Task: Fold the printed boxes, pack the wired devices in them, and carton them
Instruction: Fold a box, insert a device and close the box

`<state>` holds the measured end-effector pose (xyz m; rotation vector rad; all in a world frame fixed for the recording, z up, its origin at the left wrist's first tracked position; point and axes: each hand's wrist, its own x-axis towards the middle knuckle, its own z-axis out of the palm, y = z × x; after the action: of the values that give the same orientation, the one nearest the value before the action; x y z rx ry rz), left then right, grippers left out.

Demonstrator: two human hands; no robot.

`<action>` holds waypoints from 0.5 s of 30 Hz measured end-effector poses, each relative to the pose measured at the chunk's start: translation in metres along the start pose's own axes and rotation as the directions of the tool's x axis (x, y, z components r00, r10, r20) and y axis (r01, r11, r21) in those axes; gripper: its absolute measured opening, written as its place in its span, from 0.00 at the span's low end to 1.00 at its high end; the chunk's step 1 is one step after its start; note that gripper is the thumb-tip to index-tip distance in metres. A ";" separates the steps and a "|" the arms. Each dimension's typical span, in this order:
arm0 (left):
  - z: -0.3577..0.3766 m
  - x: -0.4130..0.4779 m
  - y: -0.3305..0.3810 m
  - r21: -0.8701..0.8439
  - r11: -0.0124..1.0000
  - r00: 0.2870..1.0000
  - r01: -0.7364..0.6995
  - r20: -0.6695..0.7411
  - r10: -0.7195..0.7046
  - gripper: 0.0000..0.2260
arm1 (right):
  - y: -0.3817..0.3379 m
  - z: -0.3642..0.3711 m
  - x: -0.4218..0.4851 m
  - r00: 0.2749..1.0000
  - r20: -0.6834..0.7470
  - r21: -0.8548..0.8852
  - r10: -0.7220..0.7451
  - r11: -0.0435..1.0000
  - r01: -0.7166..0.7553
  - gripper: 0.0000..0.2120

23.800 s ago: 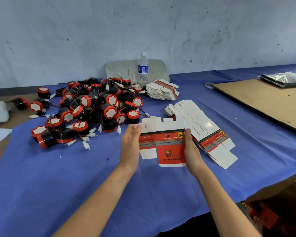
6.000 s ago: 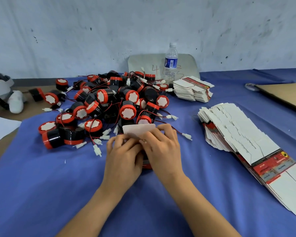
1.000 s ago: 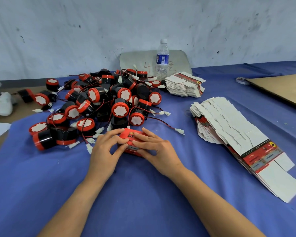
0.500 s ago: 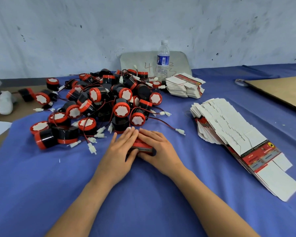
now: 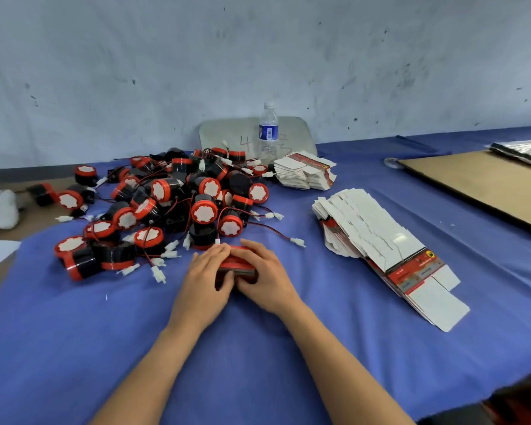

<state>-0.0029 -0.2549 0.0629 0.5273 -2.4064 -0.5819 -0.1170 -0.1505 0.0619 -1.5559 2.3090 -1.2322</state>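
A small folded red printed box [image 5: 237, 264] lies on the blue cloth [image 5: 74, 332] in front of me. My left hand [image 5: 203, 279] covers its left side, fingers laid over the top and thumb at the near face. My right hand [image 5: 265, 276] grips its right side the same way. Just behind lies a pile of black-and-red round wired devices [image 5: 172, 204] with white connectors. A fanned stack of flat printed boxes [image 5: 377, 237] lies to the right. A second, smaller flat box stack [image 5: 304, 173] sits farther back.
A water bottle [image 5: 268, 130] stands before a grey board [image 5: 227, 136] against the wall. A brown cardboard sheet [image 5: 488, 185] with a silver bag [image 5: 524, 150] fills the far right. A white-and-black object [image 5: 0, 204] lies at the left edge.
The box's flap has been closed since the older frames. Over the last second both hands shifted from pressing its top to holding its sides, and the box stayed in place.
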 end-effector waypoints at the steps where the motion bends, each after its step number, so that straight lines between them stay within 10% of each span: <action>1: -0.002 -0.002 0.001 -0.021 1.000 1.000 -0.004 -0.018 0.003 0.19 | -0.001 -0.002 -0.003 0.999 -0.032 0.050 0.022 0.999 -0.021 0.27; 8: -0.016 -0.006 0.016 -0.365 0.923 0.988 0.124 0.128 -0.083 0.11 | 0.005 -0.019 -0.015 0.957 -0.064 0.577 0.283 0.793 -0.196 0.21; 12: -0.016 0.001 0.065 -0.649 0.698 0.953 0.302 0.212 -0.215 0.07 | 0.012 -0.032 -0.013 0.912 -0.062 0.928 0.406 0.359 -0.097 0.09; 15: -0.011 0.006 0.112 -0.634 0.746 0.975 0.205 0.062 -0.214 0.07 | 0.016 -0.039 -0.014 0.858 0.076 0.997 0.507 -0.029 -0.071 0.25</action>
<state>-0.0263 -0.1684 0.1319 0.4898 -1.9582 -1.4224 -0.1411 -0.1150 0.0725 -0.2264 0.9163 -2.2405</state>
